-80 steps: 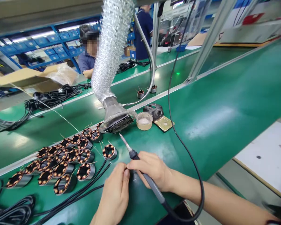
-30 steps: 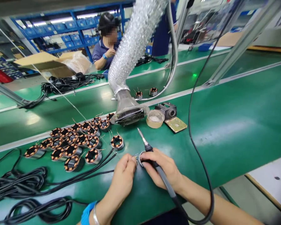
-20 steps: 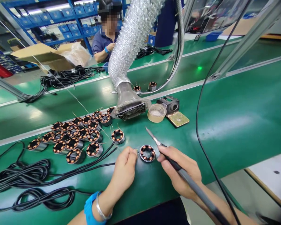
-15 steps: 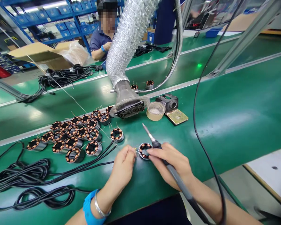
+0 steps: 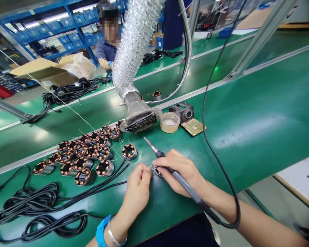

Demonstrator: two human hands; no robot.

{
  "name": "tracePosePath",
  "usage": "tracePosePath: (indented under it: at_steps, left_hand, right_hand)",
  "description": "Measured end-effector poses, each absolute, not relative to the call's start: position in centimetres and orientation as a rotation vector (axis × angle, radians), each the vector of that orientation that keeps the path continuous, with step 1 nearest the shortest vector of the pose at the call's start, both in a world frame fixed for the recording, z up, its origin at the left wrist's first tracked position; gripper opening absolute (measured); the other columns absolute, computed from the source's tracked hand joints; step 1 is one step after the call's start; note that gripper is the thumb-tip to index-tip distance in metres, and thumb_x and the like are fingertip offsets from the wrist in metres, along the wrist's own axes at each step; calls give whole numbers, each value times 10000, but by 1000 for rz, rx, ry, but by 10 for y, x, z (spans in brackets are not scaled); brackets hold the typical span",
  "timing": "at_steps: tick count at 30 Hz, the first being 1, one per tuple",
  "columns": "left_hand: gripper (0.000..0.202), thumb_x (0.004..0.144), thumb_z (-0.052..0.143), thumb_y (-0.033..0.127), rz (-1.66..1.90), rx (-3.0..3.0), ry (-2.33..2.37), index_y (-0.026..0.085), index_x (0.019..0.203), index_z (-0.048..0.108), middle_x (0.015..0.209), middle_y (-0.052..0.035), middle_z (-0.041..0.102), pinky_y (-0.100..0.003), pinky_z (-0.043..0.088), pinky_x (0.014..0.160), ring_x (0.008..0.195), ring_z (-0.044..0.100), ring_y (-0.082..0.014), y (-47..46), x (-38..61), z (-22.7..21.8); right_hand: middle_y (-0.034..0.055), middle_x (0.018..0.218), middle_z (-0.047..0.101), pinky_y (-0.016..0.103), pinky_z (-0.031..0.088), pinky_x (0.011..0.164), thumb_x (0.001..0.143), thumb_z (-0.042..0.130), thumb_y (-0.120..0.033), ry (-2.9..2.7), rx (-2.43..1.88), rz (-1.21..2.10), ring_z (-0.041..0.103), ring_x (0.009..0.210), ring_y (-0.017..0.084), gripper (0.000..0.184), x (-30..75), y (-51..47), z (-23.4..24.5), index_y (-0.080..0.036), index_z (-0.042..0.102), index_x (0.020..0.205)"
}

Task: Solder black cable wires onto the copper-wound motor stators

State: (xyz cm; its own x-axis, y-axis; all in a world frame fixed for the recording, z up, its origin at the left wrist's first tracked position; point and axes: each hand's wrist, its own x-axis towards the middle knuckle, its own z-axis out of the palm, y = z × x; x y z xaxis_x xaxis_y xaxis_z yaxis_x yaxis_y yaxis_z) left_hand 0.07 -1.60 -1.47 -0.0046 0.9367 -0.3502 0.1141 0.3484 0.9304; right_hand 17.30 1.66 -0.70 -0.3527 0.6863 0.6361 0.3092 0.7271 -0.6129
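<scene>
My right hand (image 5: 182, 171) is closed around a soldering iron (image 5: 184, 185), its bare tip pointing up and to the left, away from the work. Its fingertips reach down over a motor stator (image 5: 157, 172), hiding most of that ring. Close beside it, my left hand (image 5: 138, 183) pinches the end of a black cable (image 5: 115, 185); a short bit of thin wire shows at the fingertips, nearly touching the right fingers. Whether the wire meets one of the stator's leads cannot be made out. Another stator with copper coils (image 5: 129, 151) stands just beyond my left hand.
Several stators (image 5: 82, 161) stand grouped at the left, with coiled black cables (image 5: 33, 199) nearer me. A fume extractor nozzle (image 5: 141, 120) hangs over the bench. Right of it are a round tub (image 5: 169, 122) and an iron stand (image 5: 185, 111). A co-worker (image 5: 105, 51) sits across.
My right hand has moved left toward my left fingertips and now covers more of the stator. The iron's tip has swung left with it. The view has shifted slightly.
</scene>
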Motion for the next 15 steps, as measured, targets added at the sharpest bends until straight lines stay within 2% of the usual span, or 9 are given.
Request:
tracePosePath:
  at_steps: [4,7,11,15]
  left_hand:
    - [346,949,423,426,861,1256,1486,205,683,403,611,59,335,-240,271,543,571,299,-113,-18,3,-9]
    - [336,953,411,386,840,1320,1540,208,669,394,613,53,341,-252,271,560,581,312,-122,-18,4,-5]
    - [329,936,448,375,847,1337,1576,210,654,403,594,53,338,-253,258,554,568,316,-126,-17,5,-4]
    - [327,929,458,369,843,1353,1595,212,649,396,584,53,354,-250,264,553,564,326,-128,-18,5,-4]
  right_hand:
    - [27,910,719,292,528,691,917,540,-74,-1836,-827,576,614,754,150,352,186,1,-4,-240,611,1218]
    - [47,891,690,298,533,658,911,551,-136,-1760,-880,632,626,760,167,368,197,-14,-1,-232,614,1261]
    - [37,772,646,285,474,539,893,568,-205,-1573,-950,697,577,626,156,242,207,-24,-4,-223,694,1098]
    - [10,690,620,266,419,482,878,584,-227,-1441,-1025,771,550,538,137,158,209,-25,-15,-224,705,980]
